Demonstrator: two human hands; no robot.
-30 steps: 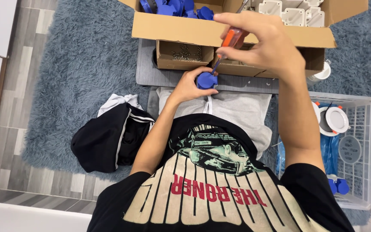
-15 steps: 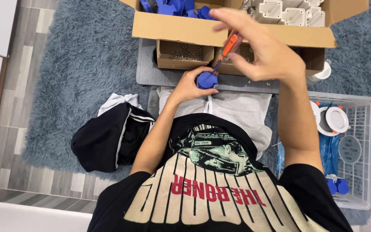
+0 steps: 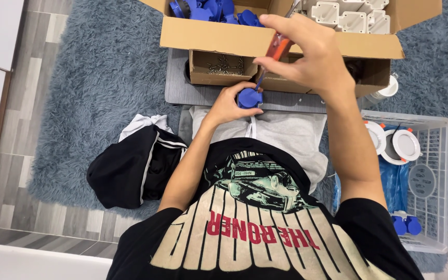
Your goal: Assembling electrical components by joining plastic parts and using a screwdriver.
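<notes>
Seemingly mid-fastening, the left hand (image 3: pixel 227 105) clasps a blue socket part (image 3: pixel 249 98) while the right hand (image 3: pixel 307 59) closes around an orange-handled screwdriver (image 3: pixel 274 52) driven into it; more blue parts (image 3: pixel 211 9) wait in the far cardboard box (image 3: pixel 219 37).

Setting: a person seated on a shaggy grey-blue rug (image 3: pixel 94 78), seen from above, a small grey board (image 3: pixel 182 88) across the lap.
Left hand: the left hand (image 3: pixel 229 103) cups a round blue plastic part (image 3: pixel 250 97) against the board's near edge.
Right hand: the right hand (image 3: pixel 307 57) grips an orange-handled screwdriver (image 3: pixel 276 49), its tip down on the blue part.
Boxes: a large open cardboard box (image 3: pixel 219 36) holds more blue parts and white plastic housings (image 3: pixel 351 15); a smaller cardboard tray of metal screws (image 3: pixel 224 67) sits under it.
Beside: crumpled black garment (image 3: pixel 130 171) at the person's left; white wire basket (image 3: pixel 434 155) with round white fittings at the right.
</notes>
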